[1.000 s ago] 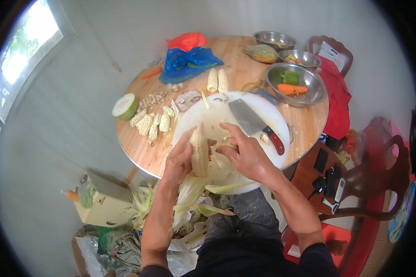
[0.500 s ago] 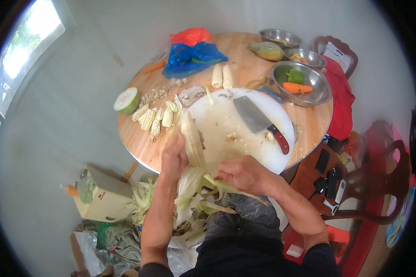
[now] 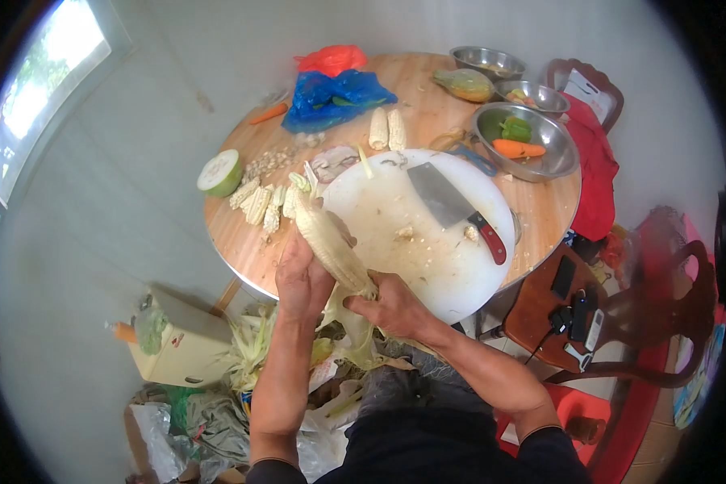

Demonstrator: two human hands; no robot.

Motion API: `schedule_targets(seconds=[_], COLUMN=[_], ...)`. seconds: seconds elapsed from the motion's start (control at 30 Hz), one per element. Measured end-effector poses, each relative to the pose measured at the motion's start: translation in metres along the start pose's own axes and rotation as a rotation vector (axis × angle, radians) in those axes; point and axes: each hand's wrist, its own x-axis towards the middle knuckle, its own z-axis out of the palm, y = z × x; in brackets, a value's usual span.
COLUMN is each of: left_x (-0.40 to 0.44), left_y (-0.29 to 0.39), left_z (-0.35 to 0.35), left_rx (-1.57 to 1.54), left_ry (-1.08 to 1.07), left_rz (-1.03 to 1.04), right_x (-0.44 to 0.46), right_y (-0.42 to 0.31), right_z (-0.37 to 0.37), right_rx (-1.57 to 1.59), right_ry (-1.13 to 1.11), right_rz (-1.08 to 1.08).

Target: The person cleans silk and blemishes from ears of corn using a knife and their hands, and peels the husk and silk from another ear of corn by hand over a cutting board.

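Note:
A pale ear of corn [image 3: 328, 244] slants in front of me over the near left edge of the round white cutting board [image 3: 387, 266]. My left hand [image 3: 300, 278] is closed around its side. At its lower end, my right hand [image 3: 391, 305] grips the base, where husk leaves [image 3: 348, 335] hang down. Whether the fingers pinch husk or stalk there is hard to see. A cleaver [image 3: 442, 196] with a red handle lies on the board, with small corn scraps around it. Cut corn pieces [image 3: 258, 206] are lined up on the table to the left.
Around the wooden table [image 3: 238, 246] are half a green gourd [image 3: 220, 173], a blue bag [image 3: 331, 97], two whole corn cobs [image 3: 388, 130] and metal bowls, one with a carrot [image 3: 518, 149]. Husks [image 3: 254, 347] fill the floor area below. A chair [image 3: 557, 294] stands at right.
My right hand has moved up and left from the pulled-down husk to the corn's base. The ear has tilted further left, and fewer husk leaves spread out below it.

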Motion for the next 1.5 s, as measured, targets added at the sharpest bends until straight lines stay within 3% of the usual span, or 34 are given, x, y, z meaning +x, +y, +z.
schedule_targets(seconds=[0.13, 0.2, 0.33, 0.4, 0.63, 0.7, 0.73, 0.87, 0.93, 1.0, 1.13, 1.2, 1.4, 1.5], left_x=[-0.003, -0.005, -0.007, -0.005, -0.003, -0.002, -0.001, -0.008, -0.013, -0.014, -0.019, -0.020, -0.019, -0.018], left_y=[0.000, -0.001, 0.001, 0.002, -0.007, -0.011, -0.011, -0.011, -0.017, -0.015, -0.016, -0.016, -0.014, -0.016], left_z=[0.007, 0.010, 0.014, 0.013, 0.012, 0.008, 0.007, 0.019, 0.019, 0.024, 0.036, 0.043, 0.042, 0.039], left_rx=[0.001, 0.042, 0.075, 0.059, -0.004, -0.004, -0.004, -0.165, -0.089, 0.086, 0.541, 0.566, 0.613, 0.657], left_ry=[0.119, 0.102, 0.097, 0.095, 0.224, 0.257, 0.288, 0.275, 0.188, 0.260, 0.344, 0.364, 0.385, 0.304], left_rz=[0.028, 0.008, -0.026, -0.025, 0.023, 0.016, 0.006, -0.092, -0.136, -0.131, -0.034, 0.001, 0.061, 0.097], right_x=[0.004, 0.012, 0.011, 0.010, 0.008, 0.005, 0.005, 0.005, 0.009, 0.013, 0.013, 0.012, 0.009, 0.051], right_y=[-0.001, 0.002, -0.015, -0.012, -0.010, -0.015, -0.015, -0.006, 0.002, 0.008, 0.003, -0.008, -0.022, 0.028], right_z=[0.001, 0.006, 0.001, -0.005, -0.006, -0.009, -0.009, -0.004, 0.002, 0.010, 0.007, 0.005, 0.012, 0.017], right_rx=[-0.087, -0.088, 0.132, 0.114, 0.301, 0.400, 0.402, 0.101, -0.034, -0.099, -0.297, -0.381, -0.373, -0.211], right_ry=[0.068, 0.279, 0.184, 0.011, -0.050, -0.094, -0.093, -0.044, -0.006, 0.158, 0.205, 0.130, 0.166, 0.114], right_rz=[-0.044, -0.233, -0.245, -0.084, -0.094, 0.118, 0.118, 0.174, 0.185, -0.146, -0.115, -0.004, 0.005, -0.053])
